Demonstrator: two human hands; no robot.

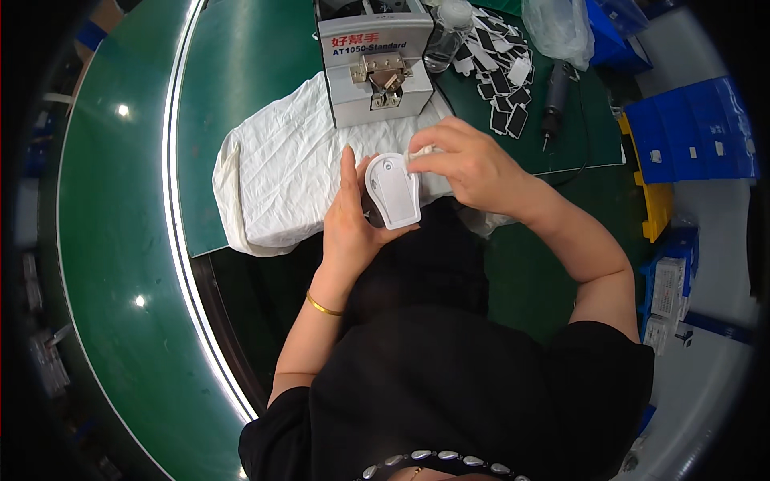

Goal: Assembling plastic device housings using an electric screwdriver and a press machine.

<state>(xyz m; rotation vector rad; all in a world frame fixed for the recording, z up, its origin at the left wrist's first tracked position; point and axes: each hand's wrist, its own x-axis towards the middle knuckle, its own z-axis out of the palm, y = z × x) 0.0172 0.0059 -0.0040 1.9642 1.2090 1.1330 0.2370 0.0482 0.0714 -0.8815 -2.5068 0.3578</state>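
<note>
My left hand [350, 228] is closed round a white plastic housing [391, 192], round at the far end and narrower at the near end. Its shallow recessed face is turned up, with a small round mark or hole near the far end. At the housing's upper right edge is my right hand [473, 164], thumb and fingers pinched together. Something small and whitish shows between those fingertips, too little of it to name. Under and beyond the hands, a white cloth [277, 172] covers the near edge of the green table.
A grey benchtop machine [381, 92] with a metal fixture stands beyond my hands. To its right are a clear bottle [447, 36], a pile of black and white flat pieces [499, 72], a plastic bag [557, 32] and a power screwdriver [555, 104]. Blue bins [690, 132] line the right side.
</note>
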